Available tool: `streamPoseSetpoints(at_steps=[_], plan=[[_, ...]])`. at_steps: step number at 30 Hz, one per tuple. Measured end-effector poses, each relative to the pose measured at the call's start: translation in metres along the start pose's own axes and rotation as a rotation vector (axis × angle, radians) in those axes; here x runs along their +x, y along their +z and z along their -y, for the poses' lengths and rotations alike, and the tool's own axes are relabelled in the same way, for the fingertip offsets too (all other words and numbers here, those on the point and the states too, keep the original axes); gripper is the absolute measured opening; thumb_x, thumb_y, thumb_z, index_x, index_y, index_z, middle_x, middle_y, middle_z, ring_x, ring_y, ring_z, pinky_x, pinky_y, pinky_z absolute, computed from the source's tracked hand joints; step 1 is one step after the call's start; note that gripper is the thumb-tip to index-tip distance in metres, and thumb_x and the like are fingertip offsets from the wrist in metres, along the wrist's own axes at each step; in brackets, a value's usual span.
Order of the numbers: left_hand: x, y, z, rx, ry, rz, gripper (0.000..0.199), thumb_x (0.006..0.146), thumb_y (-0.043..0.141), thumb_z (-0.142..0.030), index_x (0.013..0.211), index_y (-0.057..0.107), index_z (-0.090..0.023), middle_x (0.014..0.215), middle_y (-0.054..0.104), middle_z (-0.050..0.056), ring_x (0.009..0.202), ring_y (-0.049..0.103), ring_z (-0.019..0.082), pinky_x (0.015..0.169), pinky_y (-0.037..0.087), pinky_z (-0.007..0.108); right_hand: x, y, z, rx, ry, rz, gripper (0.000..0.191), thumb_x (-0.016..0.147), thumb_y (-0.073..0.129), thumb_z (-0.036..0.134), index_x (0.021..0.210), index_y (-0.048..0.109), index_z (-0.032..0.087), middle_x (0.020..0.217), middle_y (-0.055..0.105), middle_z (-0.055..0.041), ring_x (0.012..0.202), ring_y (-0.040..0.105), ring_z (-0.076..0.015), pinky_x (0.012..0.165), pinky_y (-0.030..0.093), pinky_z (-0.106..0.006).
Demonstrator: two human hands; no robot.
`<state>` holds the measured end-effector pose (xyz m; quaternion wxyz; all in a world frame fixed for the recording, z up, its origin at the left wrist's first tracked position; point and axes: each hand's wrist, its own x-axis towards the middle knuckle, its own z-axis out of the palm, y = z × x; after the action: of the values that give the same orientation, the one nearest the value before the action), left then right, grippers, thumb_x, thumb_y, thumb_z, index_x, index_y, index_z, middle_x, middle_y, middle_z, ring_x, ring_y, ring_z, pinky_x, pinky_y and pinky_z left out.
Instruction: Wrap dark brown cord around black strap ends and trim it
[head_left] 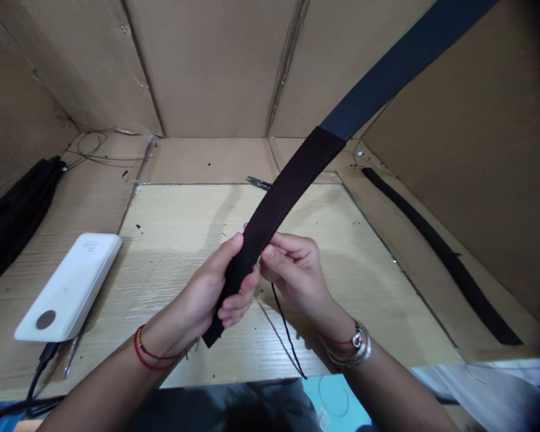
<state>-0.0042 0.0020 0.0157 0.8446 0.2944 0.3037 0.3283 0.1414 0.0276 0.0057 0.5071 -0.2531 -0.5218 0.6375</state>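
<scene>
Gripping a long dark strap [292, 189] over the table [180, 222] with the left hand [212, 279], curling fingers round its lower end. Pinching at the strap's right edge with the right hand [297, 273], pressing thumb and fingertips together; cannot tell around what. Seeing scissors [257, 182] partly behind the strap, a power bank [72, 285] left, a black strip [441, 253] far right.

You have one dark strip [292, 186] in your two hands [299, 270], a second dark strip [436, 249] along the right edge of the tabletop [184, 234]. Count one power bank [72, 288] and one black cloth [18, 216] by its left edge, one pair of scissors [258, 182] toward its far edge.
</scene>
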Motion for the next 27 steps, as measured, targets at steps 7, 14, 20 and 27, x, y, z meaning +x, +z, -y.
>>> streamPoseSetpoints(at_steps=[7, 14, 20, 27], plan=[[0.0017, -0.0029, 0.0010, 0.026, -0.042, 0.004, 0.062, 0.084, 0.038, -0.073, 0.053, 0.043, -0.020, 0.037, 0.019, -0.009, 0.031, 0.015, 0.004, 0.030, 0.019, 0.018, 0.0000, -0.0009, -0.0004, -0.144, -0.037, -0.022, 0.022, 0.082, 0.073, 0.036, 0.094, 0.079, 0.018, 0.049, 0.032, 0.0061, 0.046, 0.022, -0.0049, 0.043, 0.022, -0.020], [0.0006, 0.0014, 0.0004, -0.005, -0.014, 0.079, 0.064, 0.086, 0.034, -0.074, 0.054, 0.045, -0.020, 0.035, 0.022, -0.008, 0.029, 0.019, 0.005, 0.030, 0.020, 0.018, -0.0036, 0.0002, -0.0026, -0.069, 0.013, -0.020, 0.022, 0.085, 0.070, 0.037, 0.094, 0.077, 0.018, 0.051, 0.053, 0.0022, 0.043, 0.038, -0.0058, 0.042, 0.026, -0.018], [0.0016, 0.0008, 0.0044, -0.057, -0.033, 0.193, 0.056, 0.084, 0.050, -0.067, 0.055, 0.042, -0.020, 0.035, 0.022, -0.009, 0.029, 0.018, 0.004, 0.030, 0.022, 0.017, -0.0046, 0.0025, 0.0007, 0.000, 0.127, 0.029, 0.040, 0.085, 0.068, 0.047, 0.114, 0.073, 0.020, 0.051, 0.061, 0.0002, 0.045, 0.054, -0.0105, 0.050, 0.047, -0.022], [0.0019, -0.0005, 0.0056, -0.090, -0.075, 0.193, 0.057, 0.086, 0.052, -0.065, 0.053, 0.041, -0.020, 0.033, 0.020, -0.010, 0.028, 0.015, 0.003, 0.028, 0.017, 0.015, -0.0030, 0.0021, 0.0023, -0.083, 0.009, 0.012, 0.029, 0.081, 0.074, 0.041, 0.103, 0.077, 0.022, 0.054, 0.060, 0.0011, 0.052, 0.057, -0.0105, 0.051, 0.048, -0.020]])
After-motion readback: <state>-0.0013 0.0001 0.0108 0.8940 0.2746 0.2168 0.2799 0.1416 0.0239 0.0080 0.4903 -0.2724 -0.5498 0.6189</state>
